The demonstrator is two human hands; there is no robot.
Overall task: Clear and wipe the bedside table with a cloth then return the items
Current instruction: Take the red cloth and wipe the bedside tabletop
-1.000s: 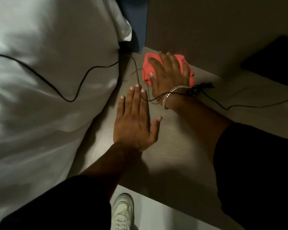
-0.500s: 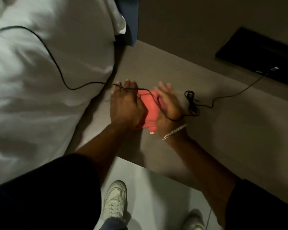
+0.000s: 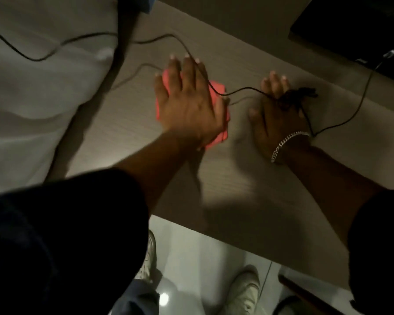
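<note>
While the left hand (image 3: 187,103) lies flat, fingers spread, pressing the red cloth (image 3: 216,92) onto the bedside table (image 3: 248,178), we judge wiping is mid-way. The right hand (image 3: 275,114) rests open on the tabletop beside it, gripping nothing, a black cable (image 3: 237,90) draped over both hands. No other items show on the table; returning them is left.

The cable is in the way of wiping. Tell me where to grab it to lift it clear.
Pinch the black cable from above at the free span between the left hand and right hand; there it looks clear of the red cloth, away from the tangled knot.
</note>
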